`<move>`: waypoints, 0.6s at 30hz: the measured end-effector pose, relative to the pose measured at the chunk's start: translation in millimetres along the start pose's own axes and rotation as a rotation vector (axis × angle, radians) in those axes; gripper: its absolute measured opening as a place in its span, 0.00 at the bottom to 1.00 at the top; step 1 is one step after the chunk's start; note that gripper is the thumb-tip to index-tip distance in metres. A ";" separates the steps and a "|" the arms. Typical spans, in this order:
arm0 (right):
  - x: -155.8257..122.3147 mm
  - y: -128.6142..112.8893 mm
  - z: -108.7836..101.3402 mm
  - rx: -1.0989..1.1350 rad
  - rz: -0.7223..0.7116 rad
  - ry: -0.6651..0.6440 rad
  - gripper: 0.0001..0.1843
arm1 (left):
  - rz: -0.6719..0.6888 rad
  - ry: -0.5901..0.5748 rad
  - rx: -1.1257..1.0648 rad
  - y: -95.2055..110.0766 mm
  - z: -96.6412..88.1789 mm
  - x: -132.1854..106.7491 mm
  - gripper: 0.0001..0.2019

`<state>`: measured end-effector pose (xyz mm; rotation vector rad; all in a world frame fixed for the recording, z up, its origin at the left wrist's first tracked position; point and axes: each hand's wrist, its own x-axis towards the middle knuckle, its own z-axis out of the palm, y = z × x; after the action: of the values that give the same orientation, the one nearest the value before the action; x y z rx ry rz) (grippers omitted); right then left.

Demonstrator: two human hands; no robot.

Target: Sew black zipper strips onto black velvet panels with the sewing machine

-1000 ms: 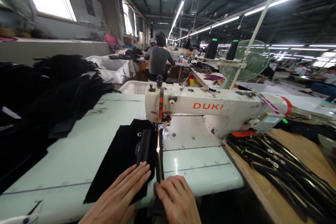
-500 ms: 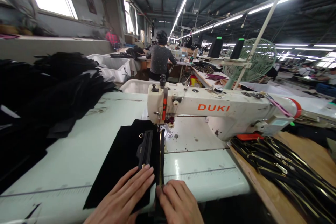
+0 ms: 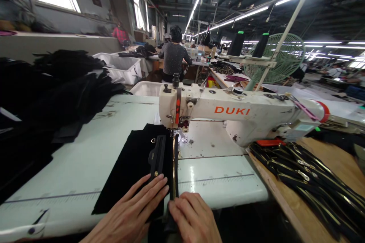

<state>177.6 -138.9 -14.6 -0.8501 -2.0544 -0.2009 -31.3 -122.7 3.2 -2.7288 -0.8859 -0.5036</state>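
Observation:
A black fabric panel (image 3: 125,171) lies on the pale sewing table, its far edge at the needle area of the sewing machine (image 3: 199,108). A dark zipped pocket trim (image 3: 158,155) with a gold pull sits on the panel. My left hand (image 3: 139,197) rests flat on the panel, fingers stretched out beside the pocket's near end. Along the panel's right edge runs a black zipper (image 3: 174,174) with gold teeth, reaching up to the presser foot. My right hand (image 3: 192,212) has its fingers closed on the zipper's near part.
A heap of black cut pieces (image 3: 57,95) covers the table's left. Several gold-toothed zippers (image 3: 308,178) lie on a wooden board (image 3: 327,152) at right. White bins (image 3: 119,69) stand behind the table. A person (image 3: 175,57) sits farther off, back turned. A green fan (image 3: 275,59) stands behind the machine.
The camera view has shifted slightly. More of the zipper's gold teeth show in front of the needle. Both hands stay at nearly the same places on the panel and zipper.

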 end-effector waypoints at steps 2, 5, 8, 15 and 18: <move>-0.5 0.7 -0.4 -0.014 -0.003 0.011 0.16 | 0.005 -0.009 0.012 -0.8 3.1 -1.8 0.37; 0.7 1.0 -0.3 -0.033 -0.007 0.029 0.17 | 0.003 -0.038 0.013 -0.8 8.1 -5.1 0.38; 0.5 1.4 2.9 -0.054 -0.025 0.035 0.16 | -0.016 -0.071 -0.044 -0.3 8.6 -8.3 0.39; -21.5 6.2 18.3 -0.062 0.014 -0.002 0.12 | -0.093 -0.143 -0.173 -9.6 6.4 -18.8 0.44; -13.3 24.1 3.6 0.067 0.064 -0.149 0.12 | -0.049 -0.115 -0.200 -13.3 3.2 -13.3 0.44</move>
<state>195.7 -125.7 -31.1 -0.9113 -2.1555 -0.0344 -48.6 -118.1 -3.4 -2.9494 -0.9818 -0.4720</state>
